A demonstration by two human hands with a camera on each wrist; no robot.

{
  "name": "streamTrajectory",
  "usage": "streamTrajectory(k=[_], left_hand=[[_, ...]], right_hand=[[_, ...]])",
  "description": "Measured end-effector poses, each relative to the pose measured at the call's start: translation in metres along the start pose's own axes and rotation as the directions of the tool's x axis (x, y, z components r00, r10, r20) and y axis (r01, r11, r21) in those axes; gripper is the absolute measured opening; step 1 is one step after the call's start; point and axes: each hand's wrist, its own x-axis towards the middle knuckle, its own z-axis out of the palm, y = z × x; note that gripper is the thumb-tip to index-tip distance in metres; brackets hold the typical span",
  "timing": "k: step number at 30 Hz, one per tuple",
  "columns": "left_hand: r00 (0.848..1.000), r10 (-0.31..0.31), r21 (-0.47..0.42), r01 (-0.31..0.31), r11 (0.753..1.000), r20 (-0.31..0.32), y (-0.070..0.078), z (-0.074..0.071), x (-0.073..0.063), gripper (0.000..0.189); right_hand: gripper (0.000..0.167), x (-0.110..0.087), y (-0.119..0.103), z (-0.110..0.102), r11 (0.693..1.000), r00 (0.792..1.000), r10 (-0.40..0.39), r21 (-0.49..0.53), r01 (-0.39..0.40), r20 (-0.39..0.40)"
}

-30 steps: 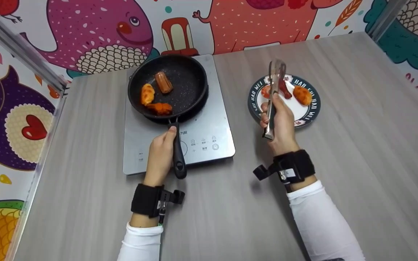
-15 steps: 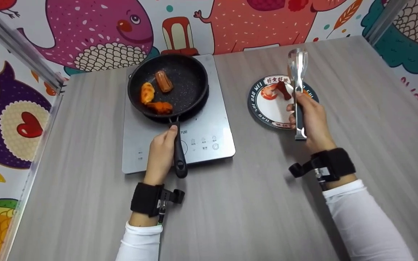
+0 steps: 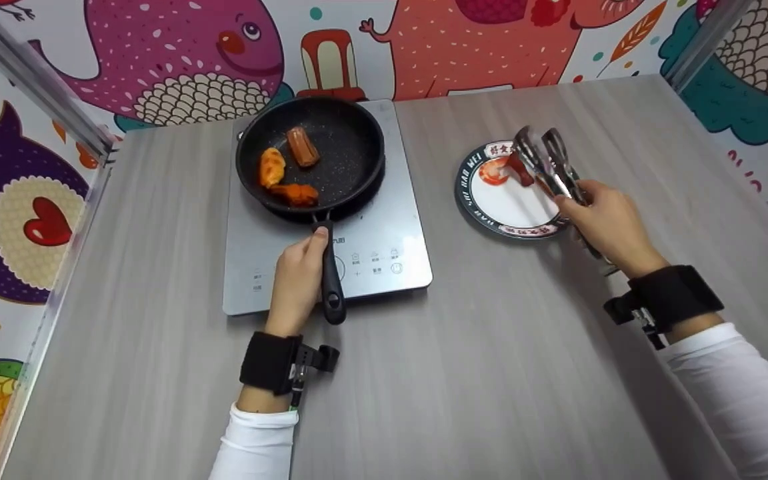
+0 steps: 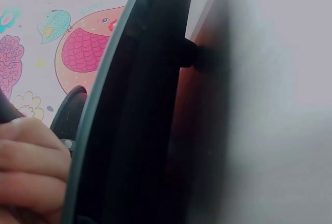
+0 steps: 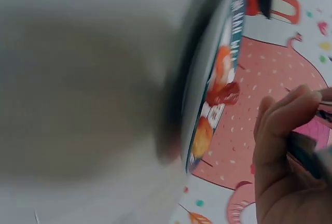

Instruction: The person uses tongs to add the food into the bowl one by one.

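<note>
My left hand (image 3: 299, 277) grips the black handle (image 3: 333, 293) of a frying pan (image 3: 347, 157). In the pan lie a scored brown sausage piece (image 3: 303, 147), a yellow-orange food piece (image 3: 271, 168) and a reddish-orange one (image 3: 296, 195). My right hand (image 3: 611, 223) holds metal tongs (image 3: 563, 168) over the right side of a dark-rimmed plate (image 3: 474, 217), their tips spread apart. A dark red food piece (image 3: 519, 171) lies on the plate beside the tongs. The right wrist view also shows an orange food piece (image 5: 202, 137) there, mostly hidden by the tongs from the head view.
The pan stands on a silver induction cooker (image 3: 384, 233) on a grey wood-grain table (image 3: 437, 373). Cartoon-printed walls (image 3: 477, 47) bound the table at the back and the left.
My right hand has moved right with the tongs, which now tilt left; their tips have spread and come lower over the plate. My left hand keeps its grip on the pan handle.
</note>
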Motion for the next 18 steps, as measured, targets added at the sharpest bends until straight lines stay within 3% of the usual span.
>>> streamTrajectory(k=[3,7,12,18], left_hand=[[1.0,0.003,0.0,-0.003,1.0,0.004,0.0,0.0,0.0,0.054],[1.0,0.003,-0.005,-0.003,1.0,0.002,-0.001,0.0,0.0,0.054],[1.0,-0.002,-0.016,0.002,1.0,-0.001,-0.001,0.0,0.001,0.052],[1.0,-0.011,-0.013,0.011,1.0,0.006,0.0,0.0,0.001,0.051]], right_hand=[[0.053,0.0,-0.001,-0.003,0.982,0.999,-0.052,-0.183,0.053,0.008],[0.056,0.001,-0.002,-0.005,0.944,0.993,-0.119,-0.306,0.121,0.026],[0.049,0.006,-0.003,0.0,0.896,0.978,-0.206,-0.399,0.197,0.02],[0.037,0.01,0.0,0.005,0.868,0.973,-0.228,-0.447,0.215,0.026]])
